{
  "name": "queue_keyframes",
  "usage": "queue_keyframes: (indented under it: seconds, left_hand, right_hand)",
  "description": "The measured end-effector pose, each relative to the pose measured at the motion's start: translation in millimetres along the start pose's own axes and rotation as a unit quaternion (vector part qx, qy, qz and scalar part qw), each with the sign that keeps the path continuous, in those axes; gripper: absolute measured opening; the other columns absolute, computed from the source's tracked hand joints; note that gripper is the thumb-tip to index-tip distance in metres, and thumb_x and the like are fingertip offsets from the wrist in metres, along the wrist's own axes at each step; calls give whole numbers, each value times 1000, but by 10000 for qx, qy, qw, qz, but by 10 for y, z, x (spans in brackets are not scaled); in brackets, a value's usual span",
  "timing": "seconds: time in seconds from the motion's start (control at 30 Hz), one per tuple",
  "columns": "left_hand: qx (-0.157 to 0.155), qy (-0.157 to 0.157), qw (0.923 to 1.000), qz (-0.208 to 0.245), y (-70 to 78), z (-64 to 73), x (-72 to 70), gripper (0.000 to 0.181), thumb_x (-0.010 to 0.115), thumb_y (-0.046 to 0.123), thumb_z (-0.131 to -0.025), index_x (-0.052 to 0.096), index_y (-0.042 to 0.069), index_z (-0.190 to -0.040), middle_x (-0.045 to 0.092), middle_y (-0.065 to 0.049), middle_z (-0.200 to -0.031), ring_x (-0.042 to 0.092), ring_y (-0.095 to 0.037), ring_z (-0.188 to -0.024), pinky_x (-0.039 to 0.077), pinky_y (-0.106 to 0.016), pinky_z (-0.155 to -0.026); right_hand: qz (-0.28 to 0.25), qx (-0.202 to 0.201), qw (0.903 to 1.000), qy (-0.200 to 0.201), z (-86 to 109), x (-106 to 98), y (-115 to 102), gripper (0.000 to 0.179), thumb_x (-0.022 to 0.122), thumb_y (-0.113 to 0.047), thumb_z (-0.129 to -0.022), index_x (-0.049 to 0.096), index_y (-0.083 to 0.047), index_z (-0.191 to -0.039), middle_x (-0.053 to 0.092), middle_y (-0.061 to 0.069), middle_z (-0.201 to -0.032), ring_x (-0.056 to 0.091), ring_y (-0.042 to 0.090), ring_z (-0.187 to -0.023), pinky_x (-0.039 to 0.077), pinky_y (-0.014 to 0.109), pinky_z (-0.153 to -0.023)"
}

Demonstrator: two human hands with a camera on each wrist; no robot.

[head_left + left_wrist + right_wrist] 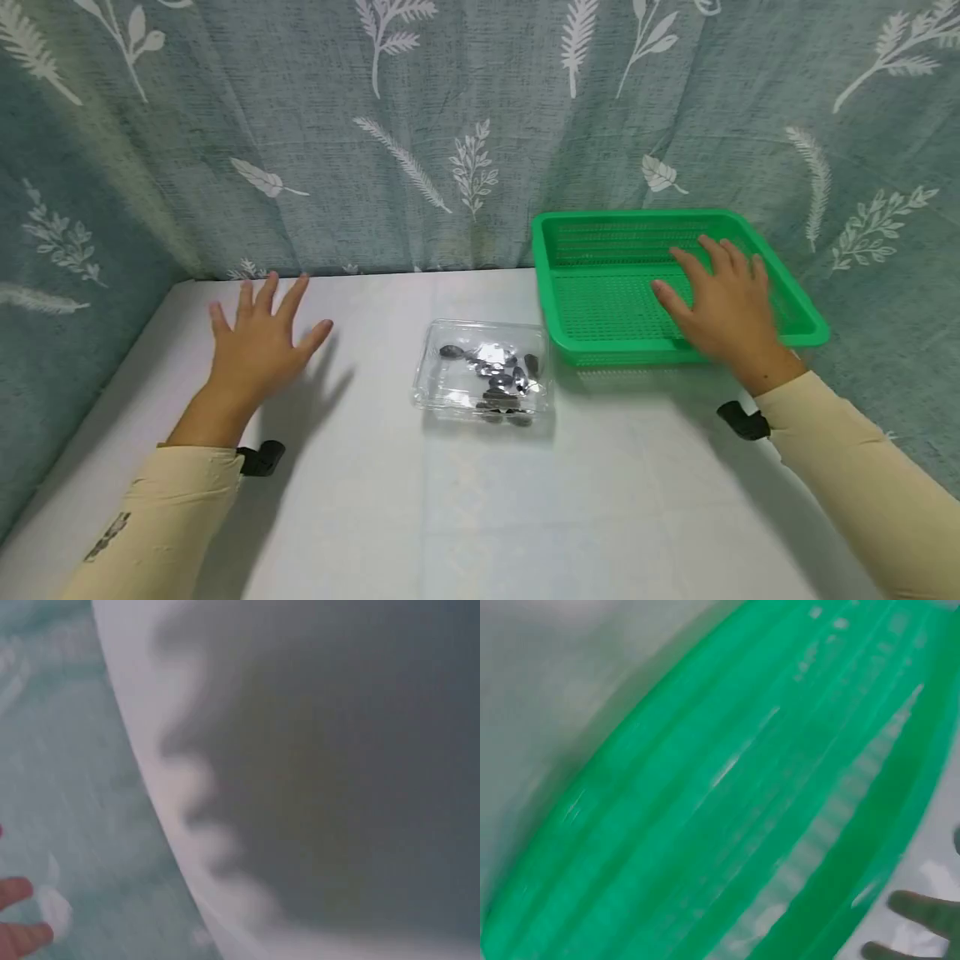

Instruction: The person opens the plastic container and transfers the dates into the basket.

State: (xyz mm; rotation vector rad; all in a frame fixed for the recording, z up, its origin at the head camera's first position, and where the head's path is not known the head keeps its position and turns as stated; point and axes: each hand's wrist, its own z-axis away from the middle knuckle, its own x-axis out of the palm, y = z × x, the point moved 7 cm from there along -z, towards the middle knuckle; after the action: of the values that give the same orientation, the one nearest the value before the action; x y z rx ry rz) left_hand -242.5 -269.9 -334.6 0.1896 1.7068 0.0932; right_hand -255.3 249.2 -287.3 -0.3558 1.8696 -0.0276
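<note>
A clear plastic container sits at the middle of the white table, holding several shiny dark metal pieces that look like small spoons. To its right stands a green slotted basket. My left hand hovers over the table's left side, fingers spread, holding nothing. In the left wrist view, only fingertips show at the lower left edge. Over the right part of the basket my right hand hangs with spread fingers and an empty palm. Fingers show at the right wrist view's lower right.
A grey-green curtain with white leaf prints rises behind the table and along its left side. The basket's back rim is close to the curtain. Dark straps circle both sleeved wrists.
</note>
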Motion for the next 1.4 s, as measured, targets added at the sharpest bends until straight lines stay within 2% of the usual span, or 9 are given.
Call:
queue_keyframes:
  seconds: [0.1,0.2,0.33,0.47,0.77,0.87,1.0,1.13,1.4]
  left_hand:
    - [736,707,9934,514,403,108,-23,68,56,44,-99,31,19,-157,33,-25,-157,26,-48,-146,13,-76,-114]
    - [1704,1000,9750,1014,796,248,11,63,64,31,-95,41,18,-152,43,-20,-152,38,-42,-141,23,-69,-115]
    - [2602,674,9559,1187,1161,425,155,58,65,32,-95,46,21,-149,48,-12,-150,42,-34,-141,30,-60,-117]
    - [2985,332,9474,1110,1312,544,291,49,67,35,-95,56,19,-140,52,-7,-147,46,-30,-140,39,-55,-114]
    - [3142,-65,9432,1081,1312,584,422,52,73,35,-91,59,21,-138,49,-6,-152,45,-27,-142,46,-52,-109]
    - [3180,-116,9419,1072,1306,592,430,53,74,34,-90,58,22,-139,48,-7,-153,43,-28,-143,46,-53,-108]
    - [3214,74,9409,1070,1303,597,391,51,76,32,-89,60,22,-137,49,-8,-152,45,-29,-142,46,-52,-109]
    - [3281,301,9385,1036,1320,609,352,51,77,32,-88,62,21,-135,51,-8,-150,46,-30,-141,46,-52,-109]
    - [3397,639,9338,924,1384,625,347,50,79,33,-86,64,20,-133,54,-11,-146,50,-32,-137,47,-51,-108]
  right_hand:
    - [-888,-793,9872,1063,144,-78,-374,39,58,-27,-99,62,-1,-128,52,27,-137,43,49,-128,33,67,-105]
    - [-1765,-1611,9555,1731,338,-74,-764,23,61,-12,-93,69,1,-109,63,22,-115,54,41,-110,43,53,-93]
    - [-2655,-2254,9211,1743,544,22,-1190,13,61,-6,-90,70,-1,-97,66,10,-92,59,21,-86,49,30,-75]
    - [-3606,-2372,8949,1136,631,188,-1475,10,62,2,-89,69,-4,-92,66,3,-80,57,8,-71,49,18,-56]
    - [-5401,-1433,8183,-1346,797,739,-1924,6,62,-4,-97,68,-5,-97,62,12,-74,60,12,-56,52,25,-44]
    - [-5763,-1160,7801,-2141,910,888,-2040,8,60,-9,-99,67,-4,-99,60,18,-74,60,14,-57,52,28,-44]
    - [-6302,-823,7127,-2968,1032,1076,-2182,20,58,-11,-101,63,8,-103,59,19,-72,58,10,-54,51,25,-44]
    - [-6653,-251,6587,-3504,1118,1262,-2262,30,57,-11,-101,59,17,-111,60,7,-72,57,6,-53,49,21,-44]
    - [-6861,1545,6071,-3700,1175,1656,-2258,36,57,-17,-101,59,11,-124,58,0,-72,53,6,-52,44,18,-43]
